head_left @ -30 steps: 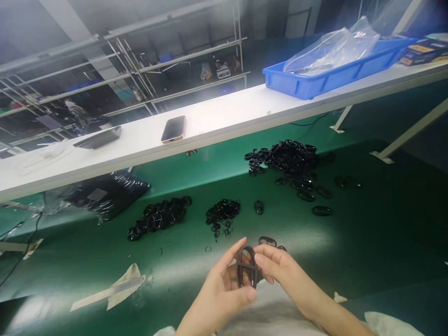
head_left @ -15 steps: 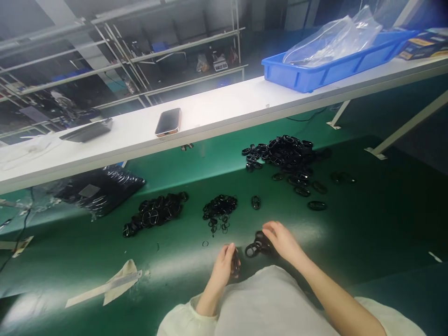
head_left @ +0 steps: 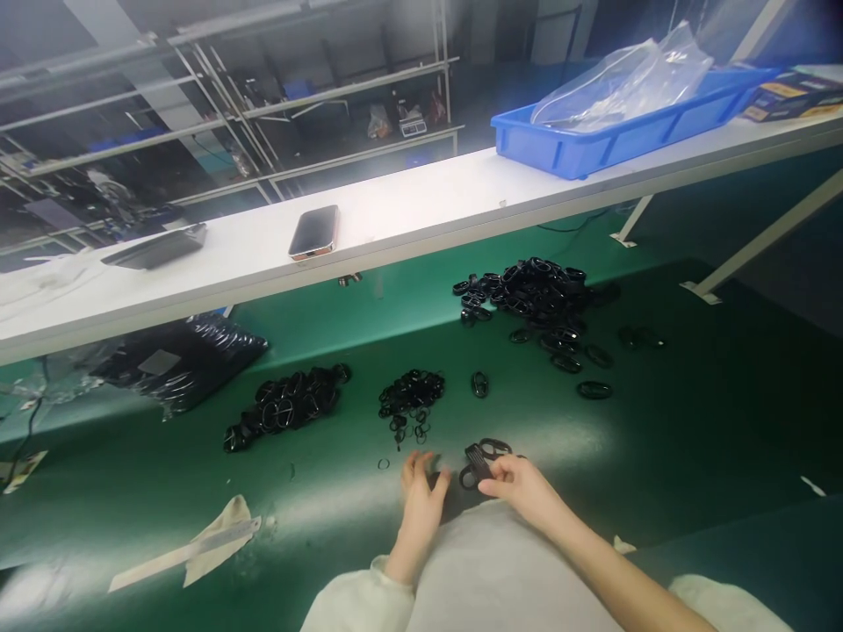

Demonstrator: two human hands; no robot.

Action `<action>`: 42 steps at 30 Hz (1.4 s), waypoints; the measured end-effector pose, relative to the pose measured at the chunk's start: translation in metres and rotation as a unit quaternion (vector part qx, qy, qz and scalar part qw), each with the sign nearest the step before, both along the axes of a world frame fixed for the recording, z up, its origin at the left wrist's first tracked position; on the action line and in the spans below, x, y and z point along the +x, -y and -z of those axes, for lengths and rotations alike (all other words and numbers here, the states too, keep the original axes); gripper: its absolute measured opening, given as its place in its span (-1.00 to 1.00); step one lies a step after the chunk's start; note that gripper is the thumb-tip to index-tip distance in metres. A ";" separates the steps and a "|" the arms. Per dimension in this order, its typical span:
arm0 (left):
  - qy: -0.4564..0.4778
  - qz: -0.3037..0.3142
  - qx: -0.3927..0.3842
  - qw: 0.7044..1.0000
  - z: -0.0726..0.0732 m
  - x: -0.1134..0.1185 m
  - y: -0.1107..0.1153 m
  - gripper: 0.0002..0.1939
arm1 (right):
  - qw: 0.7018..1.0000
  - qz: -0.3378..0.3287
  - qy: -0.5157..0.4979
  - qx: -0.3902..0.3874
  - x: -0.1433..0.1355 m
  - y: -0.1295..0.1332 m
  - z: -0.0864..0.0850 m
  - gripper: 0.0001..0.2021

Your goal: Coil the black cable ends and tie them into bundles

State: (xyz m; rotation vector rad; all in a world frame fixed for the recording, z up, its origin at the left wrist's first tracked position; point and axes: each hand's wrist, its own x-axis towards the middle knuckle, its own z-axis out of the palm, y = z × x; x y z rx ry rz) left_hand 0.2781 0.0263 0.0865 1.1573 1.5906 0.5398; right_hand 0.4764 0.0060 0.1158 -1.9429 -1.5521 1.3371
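My left hand [head_left: 421, 493] rests flat on the green belt [head_left: 691, 421] with its fingers spread, and a dark patch lies beside its thumb. My right hand [head_left: 522, 487] pinches a black oval part [head_left: 479, 460] from a small cluster of such parts lying just ahead of me. A small black ring [head_left: 383, 463] lies loose to the left of my left hand. Further out on the belt are a heap of small black rings [head_left: 412, 395], a heap of larger black rings [head_left: 286, 404] and a single oval part [head_left: 479, 384].
A big pile of black oval parts [head_left: 533, 294] lies at the far right, with loose ones [head_left: 594, 389] around it. A black plastic bag [head_left: 177, 360] sits at the left, and a paper scrap [head_left: 190, 549] nearer. The white shelf [head_left: 428, 211] carries a phone [head_left: 314, 233] and a blue tray [head_left: 625, 123].
Both hands held one oval part together close to me. They then parted and went down to the belt. My left hand has opened flat, and my right hand has taken hold of an oval part in the cluster.
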 end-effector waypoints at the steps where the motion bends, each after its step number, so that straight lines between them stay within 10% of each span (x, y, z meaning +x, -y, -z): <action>1: 0.038 0.023 -0.010 0.999 -0.015 0.001 -0.001 -0.46 | 0.999 0.000 -0.034 -0.001 -0.001 0.003 -0.013 -0.83; 6: 0.390 0.108 -0.117 0.907 -0.090 0.012 0.008 -0.17 | 0.975 0.037 -0.218 0.023 -0.006 0.014 -0.080 -0.74; 11: 0.399 0.083 -0.109 0.906 -0.120 0.017 0.012 -0.36 | 0.975 -0.041 -0.207 0.076 0.008 0.016 -0.111 -0.85; 20: 0.420 0.118 -0.093 0.895 -0.139 0.021 0.020 -0.36 | 0.949 -0.062 -0.253 0.179 0.006 0.018 -0.100 -0.84; 28: 0.390 0.132 -0.112 0.904 -0.138 0.014 0.023 -0.47 | 0.896 -0.079 -0.430 0.080 0.015 0.018 -0.104 -0.63; 36: 0.561 0.173 -0.103 0.803 -0.127 0.001 0.019 -0.48 | 0.948 -0.089 -0.287 0.099 0.006 0.017 -0.106 -0.56; 42: 0.640 0.180 -0.084 0.743 -0.118 0.008 0.020 -0.54 | 0.895 -0.044 -0.441 -0.054 -0.010 0.009 -0.100 -0.56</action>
